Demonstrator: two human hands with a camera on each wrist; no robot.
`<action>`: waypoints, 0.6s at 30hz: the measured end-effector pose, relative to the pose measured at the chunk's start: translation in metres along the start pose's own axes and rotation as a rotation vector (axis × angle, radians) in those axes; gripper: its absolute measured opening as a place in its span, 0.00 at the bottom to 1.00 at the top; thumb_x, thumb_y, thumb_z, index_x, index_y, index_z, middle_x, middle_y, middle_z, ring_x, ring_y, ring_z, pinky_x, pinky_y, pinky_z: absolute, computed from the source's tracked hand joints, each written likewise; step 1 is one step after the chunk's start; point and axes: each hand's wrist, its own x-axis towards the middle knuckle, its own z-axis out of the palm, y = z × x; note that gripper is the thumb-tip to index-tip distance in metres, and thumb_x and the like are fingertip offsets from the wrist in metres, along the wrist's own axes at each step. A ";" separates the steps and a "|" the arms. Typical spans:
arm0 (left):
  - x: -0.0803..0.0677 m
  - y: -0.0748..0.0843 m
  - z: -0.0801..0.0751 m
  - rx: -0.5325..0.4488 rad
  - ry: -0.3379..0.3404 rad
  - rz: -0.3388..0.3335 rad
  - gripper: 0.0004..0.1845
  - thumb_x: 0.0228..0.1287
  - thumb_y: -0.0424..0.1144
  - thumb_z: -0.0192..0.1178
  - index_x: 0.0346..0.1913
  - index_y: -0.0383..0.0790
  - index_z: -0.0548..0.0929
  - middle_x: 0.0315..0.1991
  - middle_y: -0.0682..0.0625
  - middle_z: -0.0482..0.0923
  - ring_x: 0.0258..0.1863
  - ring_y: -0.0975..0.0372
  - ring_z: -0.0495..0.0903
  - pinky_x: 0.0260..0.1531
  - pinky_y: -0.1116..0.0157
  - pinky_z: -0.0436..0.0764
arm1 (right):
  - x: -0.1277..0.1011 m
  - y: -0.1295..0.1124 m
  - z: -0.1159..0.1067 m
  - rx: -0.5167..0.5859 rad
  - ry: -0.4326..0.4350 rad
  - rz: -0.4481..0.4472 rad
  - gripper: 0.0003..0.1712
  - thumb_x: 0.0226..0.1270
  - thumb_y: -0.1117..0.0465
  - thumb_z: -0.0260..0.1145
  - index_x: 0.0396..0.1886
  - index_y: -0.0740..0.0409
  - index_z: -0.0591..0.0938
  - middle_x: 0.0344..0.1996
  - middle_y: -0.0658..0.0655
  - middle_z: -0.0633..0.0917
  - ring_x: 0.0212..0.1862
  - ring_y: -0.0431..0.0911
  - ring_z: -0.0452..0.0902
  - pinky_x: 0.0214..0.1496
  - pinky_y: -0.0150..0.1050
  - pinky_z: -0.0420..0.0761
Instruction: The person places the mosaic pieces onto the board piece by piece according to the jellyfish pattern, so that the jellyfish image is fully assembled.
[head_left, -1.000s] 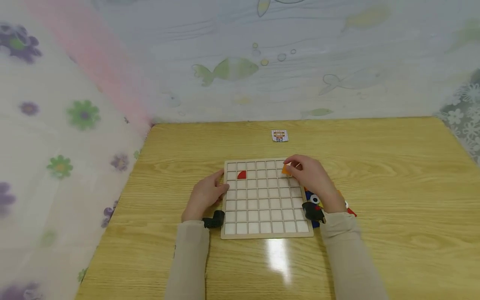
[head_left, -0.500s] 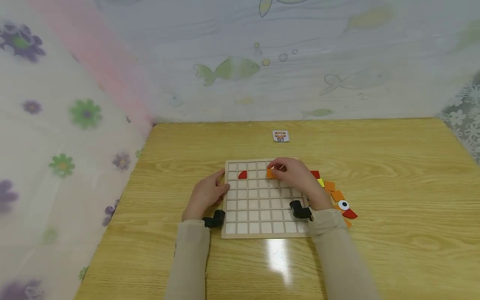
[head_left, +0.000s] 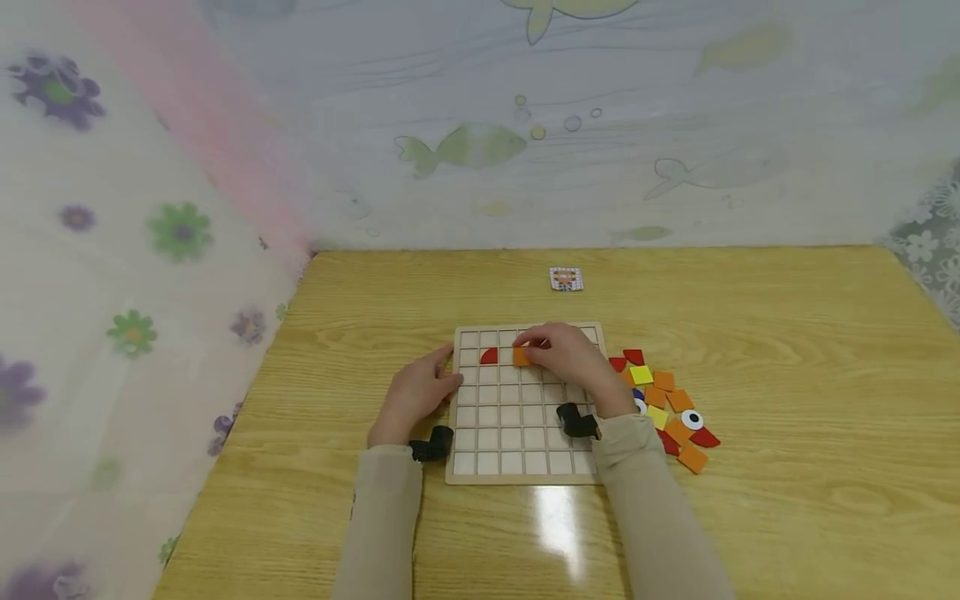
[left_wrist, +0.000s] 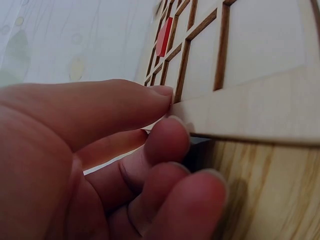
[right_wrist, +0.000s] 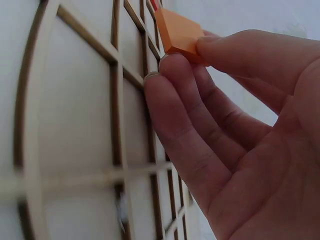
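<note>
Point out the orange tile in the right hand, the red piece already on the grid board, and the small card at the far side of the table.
orange tile [right_wrist: 181, 32], right wrist view, its flat top face.
red piece [head_left: 489, 357], head view, its middle.
small card [head_left: 566, 279], head view, its centre.

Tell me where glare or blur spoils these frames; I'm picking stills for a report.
Head view: a bright glare patch lies on the table just in front of the grid board; the rest is sharp. Left wrist view: the left hand fills the frame, soft-focused. Right wrist view: the near grid cells are blurred, while the orange tile pinched by the right hand is fairly crisp.
</note>
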 end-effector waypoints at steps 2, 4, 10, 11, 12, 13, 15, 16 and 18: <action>0.000 0.000 0.001 -0.001 -0.002 -0.002 0.31 0.59 0.46 0.56 0.66 0.56 0.60 0.22 0.51 0.75 0.15 0.61 0.74 0.17 0.65 0.72 | 0.003 -0.001 0.003 0.004 0.003 -0.001 0.12 0.63 0.59 0.57 0.45 0.50 0.81 0.36 0.51 0.80 0.38 0.45 0.73 0.44 0.42 0.71; 0.001 -0.001 0.001 -0.002 -0.007 -0.005 0.31 0.59 0.46 0.56 0.66 0.56 0.60 0.23 0.51 0.75 0.16 0.61 0.74 0.18 0.65 0.73 | 0.005 -0.002 0.005 -0.001 0.005 0.005 0.12 0.63 0.59 0.57 0.45 0.50 0.80 0.35 0.50 0.79 0.38 0.45 0.73 0.44 0.42 0.71; 0.002 -0.003 0.003 0.000 -0.007 -0.009 0.31 0.59 0.46 0.56 0.66 0.56 0.60 0.23 0.51 0.75 0.15 0.61 0.74 0.18 0.65 0.73 | 0.010 -0.006 0.009 -0.011 0.013 0.050 0.10 0.62 0.59 0.58 0.42 0.49 0.81 0.36 0.50 0.79 0.39 0.45 0.73 0.45 0.41 0.71; 0.002 -0.003 0.003 -0.003 -0.004 -0.009 0.31 0.59 0.46 0.56 0.66 0.56 0.60 0.23 0.51 0.75 0.15 0.61 0.74 0.18 0.65 0.73 | 0.011 -0.006 0.009 -0.010 0.018 0.057 0.09 0.62 0.59 0.58 0.41 0.49 0.81 0.36 0.50 0.79 0.38 0.45 0.73 0.44 0.41 0.71; 0.002 -0.003 0.003 -0.006 -0.003 -0.007 0.31 0.59 0.46 0.56 0.66 0.56 0.60 0.23 0.51 0.75 0.15 0.60 0.74 0.18 0.65 0.73 | 0.012 -0.007 0.010 -0.010 0.023 0.061 0.09 0.62 0.59 0.58 0.41 0.49 0.81 0.36 0.50 0.79 0.38 0.45 0.72 0.44 0.41 0.71; 0.002 -0.003 0.003 -0.010 -0.002 -0.006 0.31 0.59 0.46 0.56 0.66 0.56 0.60 0.23 0.51 0.75 0.15 0.60 0.74 0.18 0.65 0.73 | 0.013 -0.007 0.010 -0.015 0.029 0.063 0.09 0.62 0.59 0.58 0.41 0.50 0.81 0.36 0.50 0.80 0.38 0.45 0.72 0.44 0.41 0.71; 0.002 -0.003 0.002 -0.010 0.000 -0.001 0.31 0.59 0.46 0.56 0.66 0.56 0.60 0.23 0.51 0.75 0.15 0.61 0.74 0.17 0.65 0.73 | 0.014 -0.007 0.011 -0.029 0.044 0.063 0.08 0.62 0.58 0.59 0.40 0.50 0.81 0.36 0.50 0.80 0.38 0.45 0.72 0.44 0.41 0.71; 0.002 -0.003 0.002 -0.008 0.001 0.003 0.31 0.59 0.46 0.56 0.66 0.55 0.60 0.23 0.51 0.75 0.14 0.61 0.74 0.17 0.65 0.73 | 0.015 -0.007 0.012 -0.037 0.054 0.062 0.08 0.62 0.58 0.59 0.39 0.50 0.81 0.36 0.49 0.80 0.38 0.45 0.73 0.43 0.41 0.71; 0.001 -0.003 0.001 -0.001 0.007 0.009 0.31 0.59 0.46 0.56 0.66 0.54 0.61 0.23 0.51 0.75 0.14 0.61 0.74 0.17 0.65 0.73 | 0.016 -0.008 0.013 -0.046 0.066 0.054 0.08 0.61 0.59 0.59 0.39 0.50 0.82 0.35 0.49 0.80 0.37 0.45 0.73 0.43 0.41 0.72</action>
